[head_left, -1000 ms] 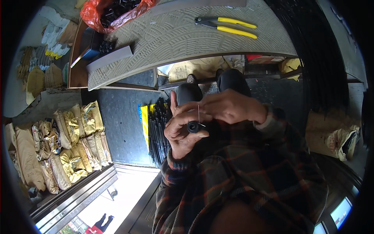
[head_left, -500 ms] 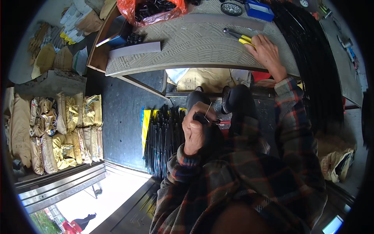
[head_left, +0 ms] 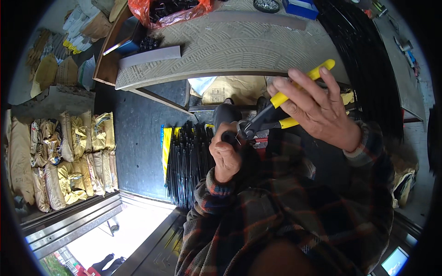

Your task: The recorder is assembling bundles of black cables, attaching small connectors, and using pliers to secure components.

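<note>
My left hand [head_left: 225, 156] is closed round a dark, round-ended piece [head_left: 228, 136], held above my lap. A thin metal wire or pin [head_left: 238, 140] sticks out beside that piece. In my right hand [head_left: 320, 112] is a pair of yellow-handled pliers [head_left: 262, 118], with the handles spread wide and my fingers over the upper one. The plier jaws are right by the wire at my left hand; whether they grip it I cannot tell. My left fingers hide most of the dark piece.
Ahead stands a workbench [head_left: 221, 50] bearing a red plastic bag [head_left: 140, 11] of black parts, a round dish [head_left: 266, 5] and a blue box [head_left: 299, 8]. Bundled black rods [head_left: 189, 165] stand at left. Long black strands [head_left: 363, 60] hang at right. Wrapped packages [head_left: 76, 156] fill the far left.
My right hand has lifted the pliers off the workbench and brought them down to my left hand, handles now spread. My left hand keeps its hold on the dark piece.
</note>
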### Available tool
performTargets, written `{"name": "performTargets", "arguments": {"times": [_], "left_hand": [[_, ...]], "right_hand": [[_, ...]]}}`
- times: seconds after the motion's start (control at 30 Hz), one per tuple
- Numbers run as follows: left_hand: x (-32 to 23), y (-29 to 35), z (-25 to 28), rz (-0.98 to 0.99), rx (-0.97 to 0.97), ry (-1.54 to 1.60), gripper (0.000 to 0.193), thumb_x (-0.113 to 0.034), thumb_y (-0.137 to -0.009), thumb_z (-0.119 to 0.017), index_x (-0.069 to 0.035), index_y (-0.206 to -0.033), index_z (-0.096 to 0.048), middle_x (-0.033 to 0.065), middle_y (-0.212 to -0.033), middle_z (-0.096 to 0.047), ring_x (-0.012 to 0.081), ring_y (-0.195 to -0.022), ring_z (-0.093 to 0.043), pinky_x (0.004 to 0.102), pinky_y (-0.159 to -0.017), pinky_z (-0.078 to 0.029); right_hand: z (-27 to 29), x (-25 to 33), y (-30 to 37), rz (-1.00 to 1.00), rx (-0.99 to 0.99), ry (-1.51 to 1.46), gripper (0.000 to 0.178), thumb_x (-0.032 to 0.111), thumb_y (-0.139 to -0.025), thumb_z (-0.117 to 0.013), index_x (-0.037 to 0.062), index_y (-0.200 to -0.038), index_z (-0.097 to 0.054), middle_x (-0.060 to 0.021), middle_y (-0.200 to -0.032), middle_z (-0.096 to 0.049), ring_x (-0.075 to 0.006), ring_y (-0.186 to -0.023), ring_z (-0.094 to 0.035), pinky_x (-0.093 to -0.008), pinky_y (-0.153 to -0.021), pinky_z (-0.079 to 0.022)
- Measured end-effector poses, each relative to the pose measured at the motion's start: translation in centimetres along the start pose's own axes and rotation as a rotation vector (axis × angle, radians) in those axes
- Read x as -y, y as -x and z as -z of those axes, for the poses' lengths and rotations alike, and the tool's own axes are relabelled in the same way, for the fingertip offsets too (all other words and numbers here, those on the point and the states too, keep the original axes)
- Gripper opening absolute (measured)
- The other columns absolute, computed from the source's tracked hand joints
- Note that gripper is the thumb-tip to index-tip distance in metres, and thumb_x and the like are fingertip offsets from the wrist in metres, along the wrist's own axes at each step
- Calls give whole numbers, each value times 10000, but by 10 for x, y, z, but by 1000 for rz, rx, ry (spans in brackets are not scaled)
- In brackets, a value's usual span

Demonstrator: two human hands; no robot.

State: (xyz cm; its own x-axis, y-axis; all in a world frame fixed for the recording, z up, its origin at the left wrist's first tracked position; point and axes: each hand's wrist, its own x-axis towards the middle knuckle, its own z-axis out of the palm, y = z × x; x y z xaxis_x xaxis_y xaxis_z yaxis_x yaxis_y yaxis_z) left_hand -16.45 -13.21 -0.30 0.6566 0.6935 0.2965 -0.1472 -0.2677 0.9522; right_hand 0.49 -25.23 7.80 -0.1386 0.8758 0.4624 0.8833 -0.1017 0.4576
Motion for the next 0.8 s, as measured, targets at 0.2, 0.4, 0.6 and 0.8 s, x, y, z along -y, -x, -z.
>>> {"name": "performTargets", "arguments": {"times": [0.2,0.4,0.6,0.8], "left_hand": [[-1,4,-3,-12,-69,-89,667,-586,-887,-239,20,-890,-518,47,-610,-500,104,-528,-476,243,-475,-336],[4,7,2,-96,84,-44,624,-526,-907,-290,35,-1069,-510,102,-797,-590,155,-649,-568,264,-585,-440],[-16,-1,19,-67,641,91,822,-554,-750,-564,16,-1310,-368,64,-902,-541,141,-764,-534,272,-712,-439],[-6,-2,17,-223,783,146,582,-381,-706,-708,11,-1076,-488,120,-986,-572,186,-861,-563,300,-770,-440]], "right_hand": [[-5,14,9,35,-106,200,284,263,-837,-556,213,-1115,-579,19,-1246,-367,-153,-1162,-411,-454,-1043,-273],[4,16,22,40,55,-123,186,153,-780,-593,52,-932,-560,-77,-1075,-450,-239,-887,-528,-376,-742,-474],[24,-35,14,110,1006,-1141,353,333,-834,-591,18,-952,-484,-93,-930,-552,-220,-689,-604,-309,-604,-498],[6,-26,40,-170,849,-1914,496,391,-808,-622,34,-1088,-422,-73,-888,-534,-165,-582,-587,-271,-526,-469]]}}
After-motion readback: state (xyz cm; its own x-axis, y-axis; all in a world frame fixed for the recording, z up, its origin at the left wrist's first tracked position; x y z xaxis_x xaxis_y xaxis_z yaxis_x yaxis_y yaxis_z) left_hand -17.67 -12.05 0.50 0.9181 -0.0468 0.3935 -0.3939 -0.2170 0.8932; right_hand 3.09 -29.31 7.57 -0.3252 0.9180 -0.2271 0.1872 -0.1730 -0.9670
